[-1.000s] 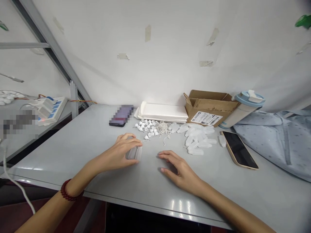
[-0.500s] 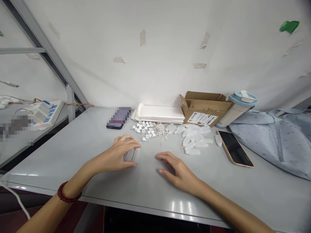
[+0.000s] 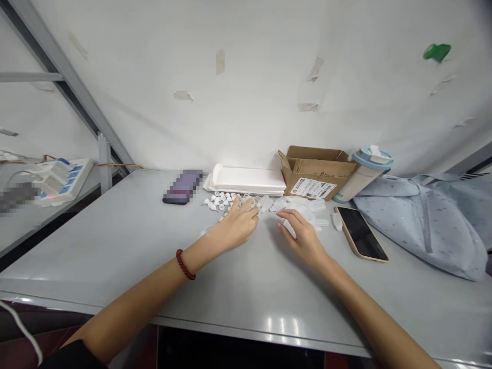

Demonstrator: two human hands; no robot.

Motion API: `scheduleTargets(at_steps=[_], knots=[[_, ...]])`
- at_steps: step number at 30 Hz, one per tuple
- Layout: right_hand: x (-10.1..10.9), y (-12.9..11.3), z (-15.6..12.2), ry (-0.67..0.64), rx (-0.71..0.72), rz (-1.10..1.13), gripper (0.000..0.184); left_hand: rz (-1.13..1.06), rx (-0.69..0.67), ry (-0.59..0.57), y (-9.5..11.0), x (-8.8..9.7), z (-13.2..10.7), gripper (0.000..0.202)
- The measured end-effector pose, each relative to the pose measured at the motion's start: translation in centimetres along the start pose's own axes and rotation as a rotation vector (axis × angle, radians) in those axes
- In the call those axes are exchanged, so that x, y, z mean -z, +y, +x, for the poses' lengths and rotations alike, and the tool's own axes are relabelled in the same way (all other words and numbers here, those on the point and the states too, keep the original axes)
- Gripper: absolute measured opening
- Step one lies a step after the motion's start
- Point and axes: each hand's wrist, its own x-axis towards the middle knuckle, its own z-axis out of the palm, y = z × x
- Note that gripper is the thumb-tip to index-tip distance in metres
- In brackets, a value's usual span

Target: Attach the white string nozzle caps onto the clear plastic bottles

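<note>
My left hand (image 3: 236, 225), with a red bead bracelet on the wrist, reaches into a pile of small white caps (image 3: 220, 199) and thin white strings (image 3: 251, 201); its index finger is stretched out and the other fingers are loosely bent. My right hand (image 3: 302, 237) lies at the near edge of a heap of small translucent plastic bottles (image 3: 313, 206), with its fingers curled over one of them. A translucent piece (image 3: 205, 230) lies on the grey table (image 3: 115, 246), partly hidden behind my left forearm.
Along the wall stand a stack of white trays (image 3: 249, 179), an open cardboard box (image 3: 315, 174) and a blue-lidded tumbler (image 3: 361, 174). A phone (image 3: 361, 233) and blue cloth (image 3: 430, 215) lie right, a dark phone (image 3: 182, 187) left. A power strip (image 3: 61, 177) lies beyond the metal frame.
Both hands moved away from me to the piles: the left let go of the translucent pieces and reached the caps, the right went to the bottles. The camera shifted slightly.
</note>
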Motion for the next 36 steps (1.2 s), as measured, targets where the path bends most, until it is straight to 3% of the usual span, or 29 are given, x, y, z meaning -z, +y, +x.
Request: scheduleTargets(at_steps=[5, 9, 13, 17, 22, 26, 31, 33, 36], knots=[[0.0, 1.4, 1.1, -0.073, 0.098, -0.249, 0.026, 0.112, -0.067, 0.036, 0.5, -0.5, -0.3, 0.02], [-0.2, 1.7, 3.3, -0.273, 0.11, -0.555, 0.028, 0.149, -0.107, 0.049, 0.6, -0.6, -0.1, 0.022], [-0.8, 1.5, 5.3, -0.377, 0.132, -0.643, 0.029, 0.123, -0.123, 0.018, 0.4, -0.8, 0.0, 0.024], [-1.2, 1.2, 6.3, -0.415, 0.128, -0.675, 0.027, -0.185, -0.015, 0.026, -0.3, -0.7, -0.6, 0.025], [-1.8, 1.3, 6.7, -0.405, 0.091, -0.705, 0.027, -0.621, 0.207, 0.23, -1.4, 0.0, -1.3, 0.022], [-2.2, 1.4, 6.9, -0.38, 0.104, -0.697, 0.026, -0.803, 0.333, 0.338, -1.9, 0.7, -1.5, 0.018], [-1.2, 0.7, 6.2, -0.306, 0.124, -0.629, 0.023, -0.989, 0.507, 0.353, -1.6, 0.8, -1.4, 0.012], [-0.6, 0.0, 5.3, -0.261, 0.116, -0.514, 0.02, -1.156, 0.604, 0.337, -1.3, 0.9, -1.3, 0.008], [-0.1, -1.3, 3.3, -0.131, 0.034, -0.083, 0.017, -1.428, 0.684, 0.296, -0.9, 1.2, -1.2, 0.01]])
